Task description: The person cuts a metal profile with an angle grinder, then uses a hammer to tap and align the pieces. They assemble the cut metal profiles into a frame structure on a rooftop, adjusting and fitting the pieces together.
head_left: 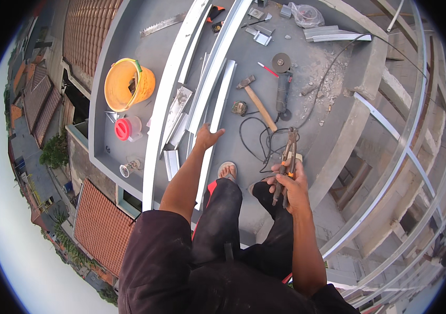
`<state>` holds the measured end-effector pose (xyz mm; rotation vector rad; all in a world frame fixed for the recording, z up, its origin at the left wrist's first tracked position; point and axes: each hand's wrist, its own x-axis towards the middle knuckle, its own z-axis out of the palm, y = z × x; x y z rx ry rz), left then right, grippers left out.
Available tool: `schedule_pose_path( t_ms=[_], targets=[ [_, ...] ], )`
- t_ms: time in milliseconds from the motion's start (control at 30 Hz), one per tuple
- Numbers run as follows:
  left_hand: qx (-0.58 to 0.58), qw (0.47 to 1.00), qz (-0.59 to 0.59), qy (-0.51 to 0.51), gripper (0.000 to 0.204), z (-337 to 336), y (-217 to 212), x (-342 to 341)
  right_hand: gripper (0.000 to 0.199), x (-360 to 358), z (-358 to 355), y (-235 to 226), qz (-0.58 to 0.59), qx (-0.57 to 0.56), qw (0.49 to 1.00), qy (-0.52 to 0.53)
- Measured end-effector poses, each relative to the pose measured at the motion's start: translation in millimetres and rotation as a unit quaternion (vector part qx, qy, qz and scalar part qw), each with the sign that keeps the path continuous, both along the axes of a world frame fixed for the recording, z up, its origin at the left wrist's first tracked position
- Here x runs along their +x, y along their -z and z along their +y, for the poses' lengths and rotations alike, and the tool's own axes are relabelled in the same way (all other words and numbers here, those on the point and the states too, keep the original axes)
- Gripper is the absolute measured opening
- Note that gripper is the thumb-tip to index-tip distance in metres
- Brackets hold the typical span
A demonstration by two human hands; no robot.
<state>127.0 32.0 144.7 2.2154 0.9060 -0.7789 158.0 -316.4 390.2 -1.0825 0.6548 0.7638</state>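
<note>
Bucket: orange bucket (129, 83) sits far left on the concrete roof slab (338, 94).
Left hand: left hand (207, 138) is open, fingers spread, just over a long metal channel (218, 112).
Channel: looks stiff, light, sharp-edged; best held by its flanges.
Right hand: right hand (290, 184) is closed around the handles of the tin snips (287, 159).
Snips: rigid, weighty, blades pointing away from the hand.
Hammer: hammer (258, 102) lies beyond.

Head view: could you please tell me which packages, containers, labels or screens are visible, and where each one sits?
Clear plastic bag: top of the slab, crumpled.
Orange bucket: upper left, round, green rim fitting.
Clear jug with red lid: just below the bucket.
No signs or screens show.
</note>
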Motion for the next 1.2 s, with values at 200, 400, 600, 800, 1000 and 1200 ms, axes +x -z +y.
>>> schedule_pose_path(
  t_ms=[200,400,600,800,1000,1200],
  targets=[
    [0.062,0.997,-0.033,-0.034,0.086,1.5,131.5,31.3,0.011,5.8,7.1,74.2,-0.125,0.042,0.989,-0.067],
    [0.16,0.973,-0.162,-0.023,0.05,14.3,165.4,13.0,0.009,20.8,-6.8,107.2,-0.299,-0.066,0.946,-0.107],
    [0.02,0.967,-0.252,-0.009,0.044,34.3,53.1,-15.5,0.02,-0.9,-6.3,79.6,-0.433,-0.262,0.847,-0.163],
    [-0.148,0.924,-0.353,0.01,0.06,29.9,-76.7,-51.1,0.029,-47.1,28.7,47.0,-0.473,-0.146,0.83,-0.256],
    [0.017,0.942,-0.335,0.024,0.078,-28.3,-158.3,-50.9,0.033,-69.8,30.6,65.1,-0.469,-0.162,0.84,-0.218],
    [-0.06,0.96,-0.272,0.028,0.077,-4.8,-151.6,-40.0,0.046,-65.0,39.5,104.1,-0.446,-0.22,0.842,-0.211]
  ],
)
